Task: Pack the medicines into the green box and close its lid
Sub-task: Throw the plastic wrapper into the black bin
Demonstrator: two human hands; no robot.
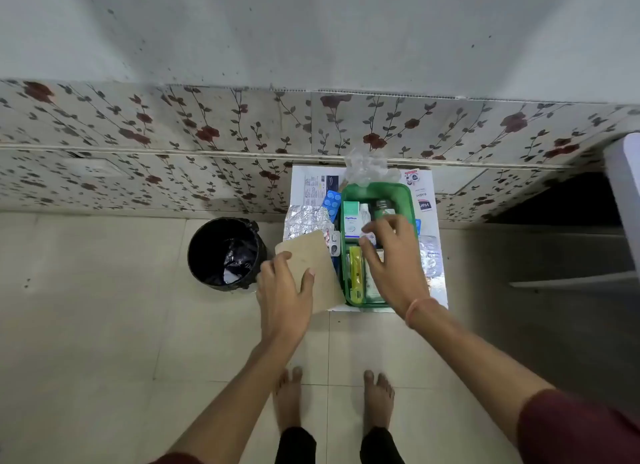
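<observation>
The green box (408, 195) stands open on a small white table (437, 283), holding a white-and-green carton (351, 219), a dark bottle (382, 205) and a yellow sachet (356, 273). My right hand (391, 259) reaches into the box, its fingertips pinching a small white item (369, 237). My left hand (285, 290) grips a tan paper envelope (320, 256) at the table's left edge. Silver blister strips (304, 221) and a blue blister pack (331, 200) lie left of the box. Another silver strip (431, 256) lies on its right.
A black bin (225, 252) lined with a dark bag stands on the tiled floor left of the table. A crumpled clear plastic bag (367, 167) sits behind the box against the floral wall. My bare feet (332, 398) stand below.
</observation>
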